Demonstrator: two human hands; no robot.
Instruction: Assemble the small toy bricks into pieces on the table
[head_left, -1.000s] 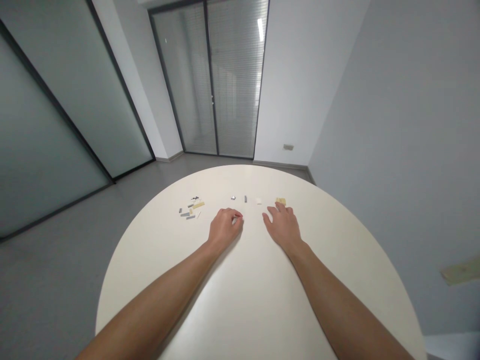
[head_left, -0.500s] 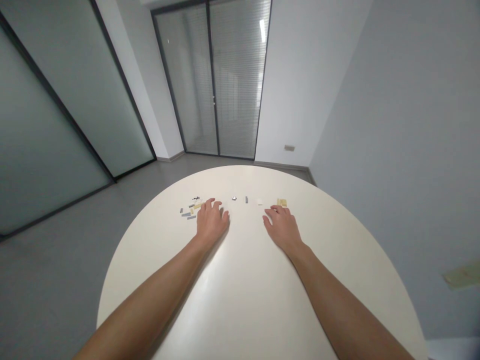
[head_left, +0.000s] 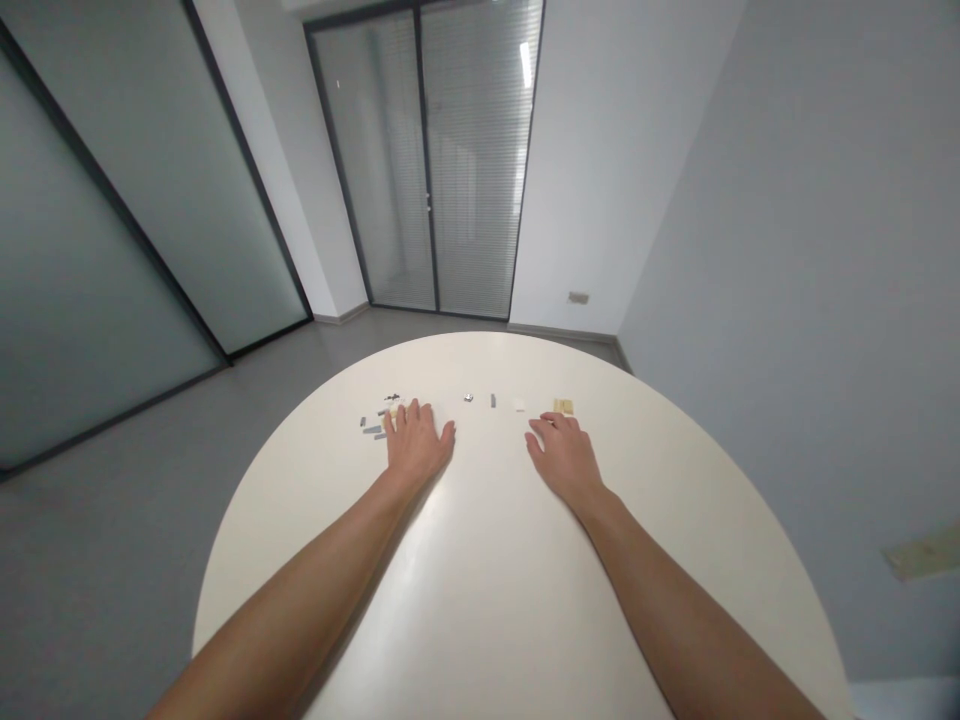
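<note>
A: Grip on the left hand (head_left: 417, 440)?
B: Wide open, thumb well out, fingers over the pile of small pieces. No hold visible; can't tell if fingertips touch any.
A: Pile's where?
B: Left part of the white table (head_left: 480, 580). Grey strip (head_left: 372, 430) sits between nine and ten o'clock from that hand, black bits (head_left: 392, 397) around eleven.
A: And the right hand (head_left: 564, 450)?
B: Half open, fingers bent, thumb apart from the index. Nothing seen in it; undersides hidden. Yellow piece (head_left: 565, 406) at twelve o'clock, right by the fingertips, contact unclear. White piece (head_left: 519, 406) near eleven.
A: Handling?
B: Judging by looks: very light, stiff, likely smooth plastic. Easily flicked away, hard to crush. Grey strip: pinch the long sides mid-length, thumb and index. Yellow piece: opposite edges.
A: Others?
B: Silver bit (head_left: 468, 398), two o'clock from the left hand. Tiny, probably slippery; fingertip pinch only. Grey piece (head_left: 493, 400) just right of it.
</note>
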